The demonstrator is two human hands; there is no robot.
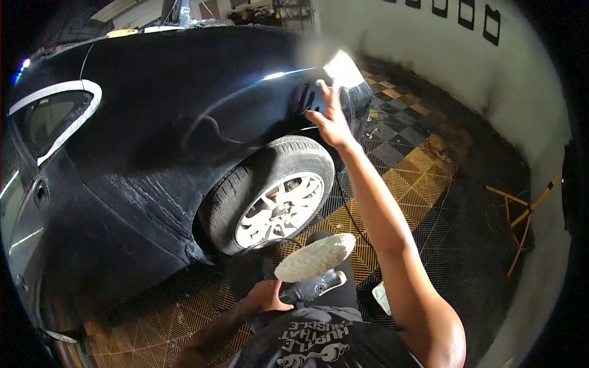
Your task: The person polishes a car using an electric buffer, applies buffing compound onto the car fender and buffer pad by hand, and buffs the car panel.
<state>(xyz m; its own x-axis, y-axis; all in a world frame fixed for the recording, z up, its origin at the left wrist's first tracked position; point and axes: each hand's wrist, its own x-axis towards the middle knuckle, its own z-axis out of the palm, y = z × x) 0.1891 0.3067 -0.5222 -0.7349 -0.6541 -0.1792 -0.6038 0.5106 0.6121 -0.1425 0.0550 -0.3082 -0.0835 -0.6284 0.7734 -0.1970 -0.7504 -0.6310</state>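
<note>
My left hand [267, 297] is closed around the body of a polisher [313, 287] held close to my shirt. Its pale, fluffy pad [316, 256] faces up and away from me. My right hand [333, 126] reaches forward with the fingers apart and nothing in it. It is beside the rear panel of a glossy black car [245, 107], where dark finger shapes are reflected; whether the fingertips touch the paint I cannot tell. A bright white patch [343, 70] glares at the car's corner, just past those fingers.
Below the panel is a wheel [281, 208] with a pale spoked rim. Yellow and dark floor tiles [423, 165] run along the car. A yellow stand [521, 211] is at the right by the white wall [405, 37]. A dark cord [351, 211] crosses the floor.
</note>
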